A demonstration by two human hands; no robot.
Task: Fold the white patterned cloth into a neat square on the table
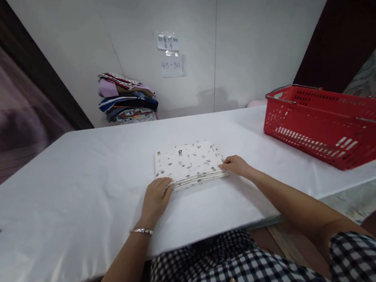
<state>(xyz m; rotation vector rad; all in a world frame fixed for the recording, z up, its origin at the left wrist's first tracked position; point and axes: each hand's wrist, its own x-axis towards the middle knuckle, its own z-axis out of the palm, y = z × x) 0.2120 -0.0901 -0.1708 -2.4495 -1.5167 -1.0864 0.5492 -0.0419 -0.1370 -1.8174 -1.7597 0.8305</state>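
The left hand (156, 196) and right hand (236, 166) reach forward, angled inward, fingers pinching the two near corners of a folded cloth (189, 159) lying flat mid-desk (93, 187). On the wall (250, 34), a paper (173, 65) reads "45-50"; the note (167, 42) above seems handwritten, too blurred to read surely. The cloth is white, small-printed, rectangular, its layers stacked at the near edge.

The left hand (155, 197) is covering the seven-o'clock corner of the folded cloth (189, 159)! At three, the red basket (324, 117) is running off the edge; at eleven, the table (91, 173) is hiding the base of the fabric stack (128, 98) (twelve's upper sign (167, 42) is looking blurred).
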